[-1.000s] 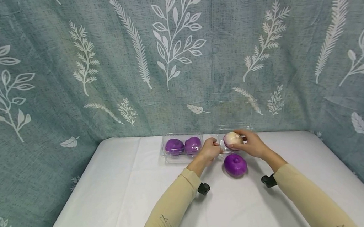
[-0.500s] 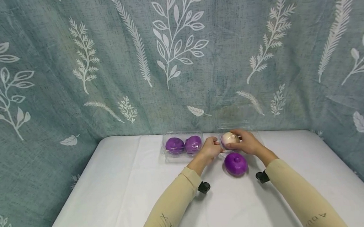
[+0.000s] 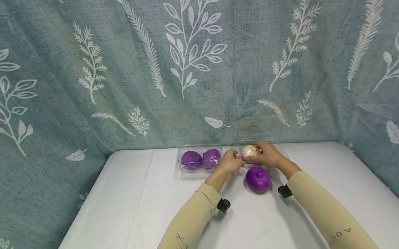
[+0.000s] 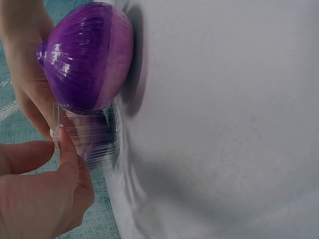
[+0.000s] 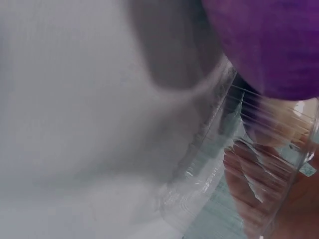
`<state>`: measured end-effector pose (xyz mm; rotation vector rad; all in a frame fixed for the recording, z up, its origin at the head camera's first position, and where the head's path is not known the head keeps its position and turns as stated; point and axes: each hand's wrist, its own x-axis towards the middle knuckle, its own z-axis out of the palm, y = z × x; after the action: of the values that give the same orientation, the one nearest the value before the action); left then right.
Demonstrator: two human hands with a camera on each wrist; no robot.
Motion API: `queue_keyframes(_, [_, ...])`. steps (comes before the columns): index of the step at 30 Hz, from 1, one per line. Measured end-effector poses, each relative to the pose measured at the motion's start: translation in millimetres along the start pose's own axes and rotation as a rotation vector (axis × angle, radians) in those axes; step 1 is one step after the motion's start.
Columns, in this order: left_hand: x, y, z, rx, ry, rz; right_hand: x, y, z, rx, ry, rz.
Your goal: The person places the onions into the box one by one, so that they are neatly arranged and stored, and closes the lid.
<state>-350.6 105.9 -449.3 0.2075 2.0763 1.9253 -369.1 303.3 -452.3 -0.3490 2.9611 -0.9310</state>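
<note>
My right hand (image 3: 268,156) grips an onion (image 3: 249,152), its cream side up and purple at the edge, inside a clear plastic clamshell container (image 5: 199,169) with its lid raised at the back. In the right wrist view, the ribbed container wall stands in front of this onion and my right fingers (image 5: 256,179). My left hand (image 3: 228,164) pinches the container's rim between thumb and forefinger, plainest in the left wrist view. A second onion (image 3: 258,179), all purple, rests on the white cloth just in front of the container.
Left of my left hand stands another clear container (image 3: 198,172), lid down, with two purple onions (image 3: 191,160) inside. A leaf-patterned green curtain (image 3: 198,113) hangs right behind the table's back edge. White cloth (image 3: 149,206) covers the table.
My right hand has moved left with the onion, toward the left end of the open container, and lowered slightly. The left hand keeps its pinch on the rim.
</note>
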Motion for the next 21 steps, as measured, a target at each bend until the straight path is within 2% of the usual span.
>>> queue_keyframes(6, [-0.9,-0.4,0.6,-0.002,-0.009,-0.005,-9.3,-5,-10,-0.019,0.024,0.013])
queue_keyframes(13, [-2.7,-0.6,1.2,-0.012,-0.011,-0.006,-31.9,-9,-27,-0.013,0.064,-0.015])
queue_keyframes(21, [-3.5,-1.9,1.7,-0.001,-0.007,0.006,-55.4,-10,-38,-0.026,0.084,-0.042])
